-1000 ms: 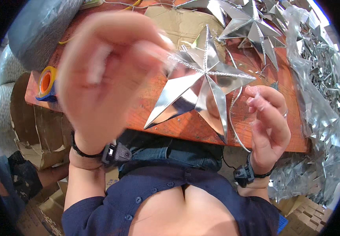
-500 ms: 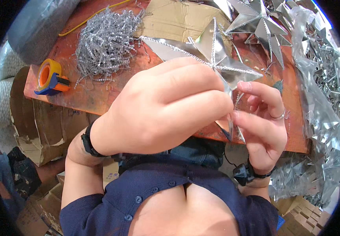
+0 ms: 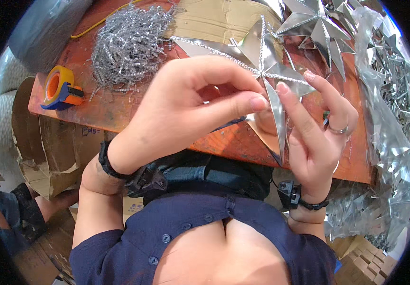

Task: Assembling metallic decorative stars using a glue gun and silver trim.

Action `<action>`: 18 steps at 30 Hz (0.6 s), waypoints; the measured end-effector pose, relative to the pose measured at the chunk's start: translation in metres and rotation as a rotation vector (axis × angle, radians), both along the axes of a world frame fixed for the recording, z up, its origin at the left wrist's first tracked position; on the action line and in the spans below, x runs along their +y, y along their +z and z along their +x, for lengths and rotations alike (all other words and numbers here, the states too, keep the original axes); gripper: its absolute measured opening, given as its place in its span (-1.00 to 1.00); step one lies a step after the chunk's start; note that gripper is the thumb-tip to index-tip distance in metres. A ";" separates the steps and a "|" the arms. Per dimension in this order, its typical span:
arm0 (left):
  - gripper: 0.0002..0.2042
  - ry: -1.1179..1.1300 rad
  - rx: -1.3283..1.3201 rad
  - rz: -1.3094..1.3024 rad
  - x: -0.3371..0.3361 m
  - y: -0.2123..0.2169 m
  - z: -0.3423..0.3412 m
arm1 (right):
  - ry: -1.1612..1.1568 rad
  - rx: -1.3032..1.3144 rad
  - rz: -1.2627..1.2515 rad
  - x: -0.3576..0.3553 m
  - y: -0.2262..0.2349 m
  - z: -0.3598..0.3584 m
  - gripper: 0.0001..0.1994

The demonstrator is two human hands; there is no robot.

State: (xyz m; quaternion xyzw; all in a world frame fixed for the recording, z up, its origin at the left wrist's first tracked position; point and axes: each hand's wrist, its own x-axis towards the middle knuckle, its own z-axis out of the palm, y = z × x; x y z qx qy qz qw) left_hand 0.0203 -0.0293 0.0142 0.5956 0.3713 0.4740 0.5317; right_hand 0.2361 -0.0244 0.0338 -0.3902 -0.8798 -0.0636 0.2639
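A shiny silver five-pointed star (image 3: 247,57) lies tilted over the near part of the table, one point toward me. Beaded silver trim runs along several of its ridges; the near point's ridge looks bare. My left hand (image 3: 181,107) reaches over the star's left side, thumb and forefinger pinched near its centre. What they pinch is too small to make out. My right hand (image 3: 321,128) is at the star's right side, thumb and forefinger spread apart, their tips close to or touching the star. A thin strand shows beside the near point, partly behind the right thumb.
A heap of silver crinkled trim (image 3: 129,47) lies at the back left, near a yellow-and-blue tape dispenser (image 3: 61,90). Cardboard (image 3: 209,23) covers part of the red table (image 3: 233,142). More silver stars (image 3: 316,28) and a clear plastic bag of star pieces (image 3: 385,104) stand right.
My left hand has drawn back left and its pinch has risen toward the star's centre. My right thumb has moved up and away from the forefinger. The star has shifted slightly right.
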 end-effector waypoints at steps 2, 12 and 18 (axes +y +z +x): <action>-0.87 -0.014 -0.021 -0.062 0.000 0.004 0.002 | 0.013 -0.017 0.040 0.000 -0.002 -0.003 -0.52; -0.89 -0.103 -0.176 -0.107 0.003 0.001 0.008 | 0.117 0.045 -0.016 -0.004 -0.001 -0.008 -0.55; -0.87 -0.081 -0.141 -0.058 -0.003 0.008 0.005 | 0.168 0.128 -0.200 -0.006 0.007 -0.006 -0.53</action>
